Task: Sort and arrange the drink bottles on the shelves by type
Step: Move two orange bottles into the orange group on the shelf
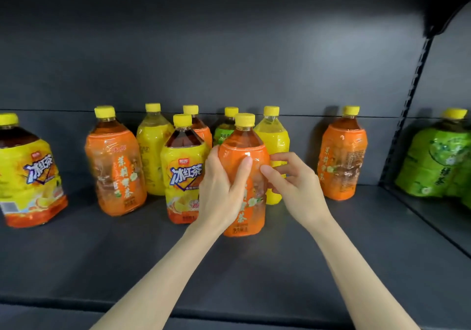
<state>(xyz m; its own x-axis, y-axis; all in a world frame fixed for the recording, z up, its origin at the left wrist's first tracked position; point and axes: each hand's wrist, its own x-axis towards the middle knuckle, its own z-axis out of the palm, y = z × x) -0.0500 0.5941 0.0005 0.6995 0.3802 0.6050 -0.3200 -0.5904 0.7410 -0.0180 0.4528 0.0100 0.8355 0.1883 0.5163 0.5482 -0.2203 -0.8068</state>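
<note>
Mid-sort at the shelf's (254, 273) middle: the left hand (219, 184) wraps the orange-label bottle (242, 148). The right hand (293, 184) curls against it, grip unclear. Next, likely: stand it beside the matching bottle (341, 156) toward the right edge.

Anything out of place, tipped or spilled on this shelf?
No spill or damage shows. The types are mixed: one green-label bottle stands at the back among orange-label bottles and yellow-label bottles, while the other green bottles sit in the next bay on the right.
</note>
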